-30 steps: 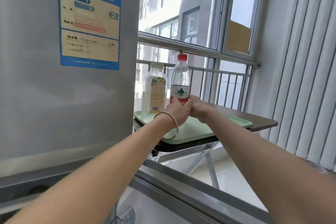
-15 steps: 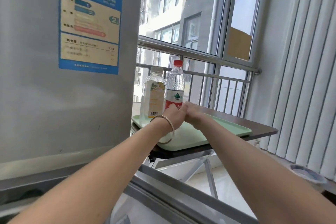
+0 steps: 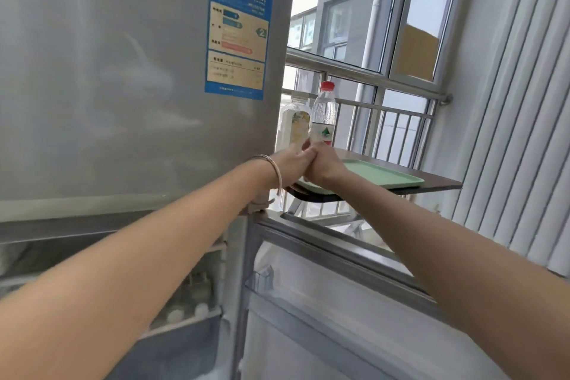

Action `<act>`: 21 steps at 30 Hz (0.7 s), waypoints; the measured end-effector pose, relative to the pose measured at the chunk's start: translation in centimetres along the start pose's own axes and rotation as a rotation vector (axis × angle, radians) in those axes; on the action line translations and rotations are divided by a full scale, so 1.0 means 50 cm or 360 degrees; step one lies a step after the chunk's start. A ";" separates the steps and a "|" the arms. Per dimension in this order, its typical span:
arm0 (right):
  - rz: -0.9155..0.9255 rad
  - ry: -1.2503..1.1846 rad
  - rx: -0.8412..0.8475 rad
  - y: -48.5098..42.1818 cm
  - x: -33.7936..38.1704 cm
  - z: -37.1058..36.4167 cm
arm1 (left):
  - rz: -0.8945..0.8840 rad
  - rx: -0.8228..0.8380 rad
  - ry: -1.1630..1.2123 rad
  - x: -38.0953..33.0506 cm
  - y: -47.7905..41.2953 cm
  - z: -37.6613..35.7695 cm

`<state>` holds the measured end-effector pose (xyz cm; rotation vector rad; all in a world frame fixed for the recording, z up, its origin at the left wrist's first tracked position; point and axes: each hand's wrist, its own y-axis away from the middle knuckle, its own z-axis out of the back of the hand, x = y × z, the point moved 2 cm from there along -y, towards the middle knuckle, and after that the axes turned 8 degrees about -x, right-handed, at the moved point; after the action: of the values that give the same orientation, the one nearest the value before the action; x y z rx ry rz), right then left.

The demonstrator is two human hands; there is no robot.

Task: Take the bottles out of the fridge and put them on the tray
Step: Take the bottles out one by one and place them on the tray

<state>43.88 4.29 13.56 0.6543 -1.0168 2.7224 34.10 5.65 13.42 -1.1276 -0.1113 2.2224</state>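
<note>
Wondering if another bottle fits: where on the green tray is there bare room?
The tray is bare in its right half, from the right hand to the right rim. Its left end by the fridge is crowded: the yellow-labelled bottle, red-capped bottle, and left hand.

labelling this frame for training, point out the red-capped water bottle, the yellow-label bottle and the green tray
red-capped water bottle [image 3: 324,112], head view, clear body above its label
yellow-label bottle [image 3: 298,128], head view, on the yellow label
green tray [image 3: 382,174], head view, bare surface near its right end
</note>
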 end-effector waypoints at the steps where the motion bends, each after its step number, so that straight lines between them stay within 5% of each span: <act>1: 0.0020 0.0021 0.0079 0.017 0.018 -0.004 | 0.0037 0.0047 -0.0049 0.013 0.019 0.017; 11: -0.0258 0.0217 0.1545 0.191 0.121 -0.248 | 0.0992 0.0692 -0.0450 0.236 0.207 0.100; 16: 0.0031 0.0277 0.1626 0.241 0.163 -0.426 | 0.1078 0.0614 -0.0727 0.421 0.256 0.119; 21: 0.0260 0.0447 0.1627 0.257 0.182 -0.595 | 0.0995 0.0254 -0.0738 0.586 0.273 0.107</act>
<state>21.70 14.08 -9.83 0.2599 0.4743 3.2205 10.64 12.67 -8.32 -0.5834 0.2584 2.9541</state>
